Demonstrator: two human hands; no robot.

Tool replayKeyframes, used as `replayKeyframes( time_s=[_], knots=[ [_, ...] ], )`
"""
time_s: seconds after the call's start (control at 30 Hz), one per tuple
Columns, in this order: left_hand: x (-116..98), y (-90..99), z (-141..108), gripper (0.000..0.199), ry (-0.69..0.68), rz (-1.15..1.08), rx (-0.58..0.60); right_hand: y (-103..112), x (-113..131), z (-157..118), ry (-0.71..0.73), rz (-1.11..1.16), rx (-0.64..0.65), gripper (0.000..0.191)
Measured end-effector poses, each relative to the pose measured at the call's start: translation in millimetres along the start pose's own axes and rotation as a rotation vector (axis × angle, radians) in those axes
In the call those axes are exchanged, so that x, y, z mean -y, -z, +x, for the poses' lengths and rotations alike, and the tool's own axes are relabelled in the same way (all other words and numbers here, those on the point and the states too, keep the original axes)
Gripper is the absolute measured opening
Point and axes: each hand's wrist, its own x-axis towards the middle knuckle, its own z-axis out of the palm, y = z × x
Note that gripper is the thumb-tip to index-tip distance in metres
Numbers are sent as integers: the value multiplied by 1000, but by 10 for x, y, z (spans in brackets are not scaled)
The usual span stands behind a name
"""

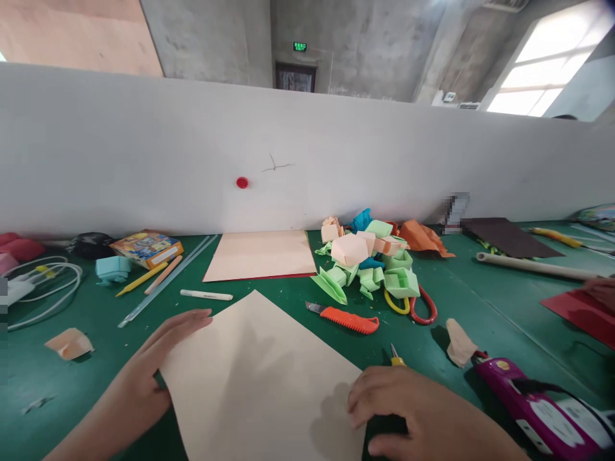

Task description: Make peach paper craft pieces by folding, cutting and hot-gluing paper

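A large pale peach sheet of paper (269, 378) lies tilted before me, one corner pointing away. My left hand (154, 358) grips its left edge, with fingers stretched along the rim and the thumb partly hidden by the sheet. At the right edge, my right hand (389, 403) has its fingers bent over the paper, casting a shadow on it; the thumb stands apart below. An orange box cutter (348, 319) with its blade out lies beyond the sheet. Near my right hand a yellow-handled pointed tool (396, 357) shows in part.
Folded paper pieces (365, 256) are heaped by the white partition (144, 153), scissors handles (423, 307) beside them. A paper stack (262, 256), white pen (206, 295) and clear sticks (168, 282) lie left of it. A purple device (533, 397) sits right; another person's hand (603, 291) touches red paper.
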Motion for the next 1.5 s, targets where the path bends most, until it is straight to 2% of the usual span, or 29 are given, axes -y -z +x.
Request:
replayKeyframes(
  time_s=[0.1,0.23,0.33,0.47,0.63,0.8,0.97,1.07,1.23,1.33,1.5],
  knots=[
    [-97,-31,-27,63,30,-29,44,-9,23,5,20,25,17,27],
    [-96,-131,-96,83,38,-67,65,-33,31,14,29,50,37,30],
    [-146,-193,-118,87,64,-105,94,-39,40,23,17,50,38,30],
    [-332,-217,-133,88,77,-116,130,-34,52,34,3,62,43,29],
    [-477,-200,-196,87,-80,-47,171,-44,59,38,-11,61,40,28],
    [-425,-171,-220,92,-295,25,280,-43,71,60,-12,32,62,25],
    [-404,-131,-162,102,-357,-11,320,-41,76,82,-30,0,84,24],
    [-459,-101,-109,94,-428,38,363,-45,92,85,-64,-2,96,27],
    [-563,-112,-51,67,-488,143,384,-49,100,92,-47,22,82,26],
    [-562,-170,-50,58,-454,178,342,-46,77,90,-19,39,66,22],
    [-505,-271,-99,35,-289,173,218,-52,31,63,-22,42,64,22]
  ],
)
